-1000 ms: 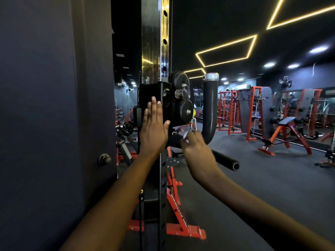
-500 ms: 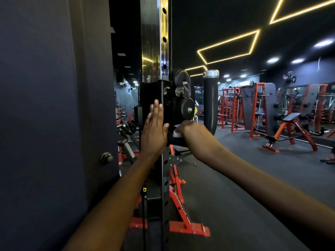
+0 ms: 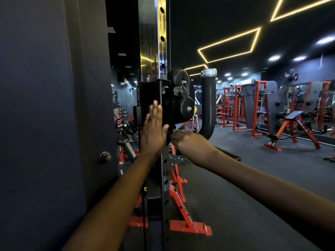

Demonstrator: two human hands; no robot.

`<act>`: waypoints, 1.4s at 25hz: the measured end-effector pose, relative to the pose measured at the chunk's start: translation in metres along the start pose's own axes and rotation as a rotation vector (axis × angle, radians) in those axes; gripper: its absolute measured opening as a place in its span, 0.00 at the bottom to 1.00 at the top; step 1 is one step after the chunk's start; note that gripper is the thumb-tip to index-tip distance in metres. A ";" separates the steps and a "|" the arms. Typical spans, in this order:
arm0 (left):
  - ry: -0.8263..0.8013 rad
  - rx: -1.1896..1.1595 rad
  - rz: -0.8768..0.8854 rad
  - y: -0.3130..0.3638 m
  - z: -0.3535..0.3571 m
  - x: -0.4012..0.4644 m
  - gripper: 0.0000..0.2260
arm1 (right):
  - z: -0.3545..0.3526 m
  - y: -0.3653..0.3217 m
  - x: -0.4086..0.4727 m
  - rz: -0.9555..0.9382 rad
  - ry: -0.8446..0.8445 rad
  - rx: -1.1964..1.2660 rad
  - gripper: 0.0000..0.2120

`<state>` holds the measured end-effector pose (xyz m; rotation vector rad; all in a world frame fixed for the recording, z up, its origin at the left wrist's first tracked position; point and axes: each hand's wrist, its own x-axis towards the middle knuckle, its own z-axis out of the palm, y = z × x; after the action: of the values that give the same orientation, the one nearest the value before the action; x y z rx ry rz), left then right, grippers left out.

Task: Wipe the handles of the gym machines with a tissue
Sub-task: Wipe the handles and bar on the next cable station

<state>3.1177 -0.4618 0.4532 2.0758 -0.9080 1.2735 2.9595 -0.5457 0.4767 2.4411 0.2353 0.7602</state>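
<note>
Left hand [image 3: 154,131] lies flat, fingers straight and together, pressed against the black pulley carriage [image 3: 154,98] on the perforated upright [image 3: 162,38]. Right hand [image 3: 190,144], just right of the upright and below the carriage's pulley wheels [image 3: 186,109], has fingers curled over the base of the black curved handle [image 3: 208,109] (a pale scrap at the knuckles may be the tissue; it cannot be confirmed). The handle rises right of the carriage.
</note>
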 end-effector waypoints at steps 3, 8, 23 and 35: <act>0.070 0.167 0.048 0.010 -0.001 -0.001 0.29 | 0.010 0.010 -0.019 -0.086 0.062 -0.007 0.07; 0.112 0.287 -0.089 0.018 -0.027 0.045 0.28 | -0.025 0.010 -0.020 0.049 0.058 0.103 0.11; 0.027 0.519 0.054 -0.009 -0.022 0.036 0.31 | -0.025 0.006 0.023 0.175 -0.071 0.176 0.15; 0.014 0.458 0.097 -0.010 -0.024 0.032 0.30 | -0.022 0.007 0.010 0.236 -0.110 0.035 0.16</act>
<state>3.1227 -0.4461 0.4914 2.3828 -0.7704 1.6702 2.9549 -0.5376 0.5001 2.5635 -0.0847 0.7222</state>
